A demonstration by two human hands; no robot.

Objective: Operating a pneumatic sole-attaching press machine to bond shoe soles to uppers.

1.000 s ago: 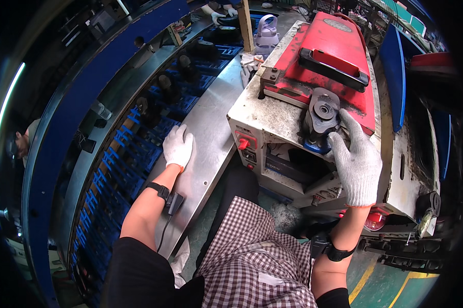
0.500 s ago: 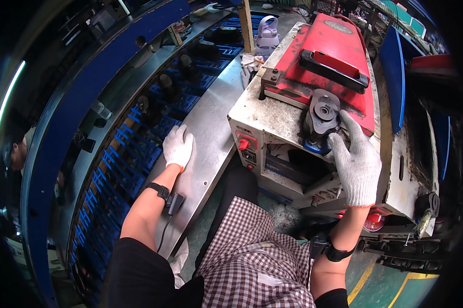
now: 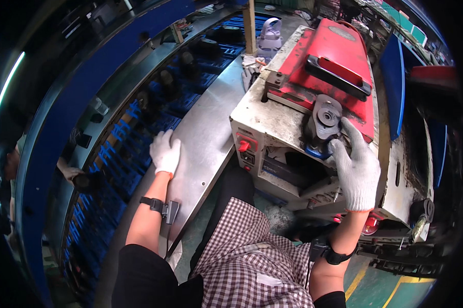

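A grey shoe last (image 3: pixel 326 117) with a round, holed top stands at the front of the red-topped machine (image 3: pixel 334 51), above a blue base part. Dark material around its lower part is hard to make out. My right hand (image 3: pixel 357 167), in a white knit glove, is at the last's right side. Its index finger and thumb are spread apart and rest against or very near the last. My left hand (image 3: pixel 165 153), also gloved, is over the left edge of the steel ledge (image 3: pixel 205 128), fingers loosely extended and holding nothing.
Left of the ledge runs a line of blue slatted racks (image 3: pixel 108 149) carrying dark shoe-like pieces. Another person's hand (image 3: pixel 70 172) reaches in there at a dark piece. A lilac bottle (image 3: pixel 270 38) and gloves stand behind; a red switch (image 3: pixel 244 146) is on the machine's front.
My left hand has shifted left, toward the racks. The other person's hand has come into sight at the line. My right hand has stayed beside the shoe last.
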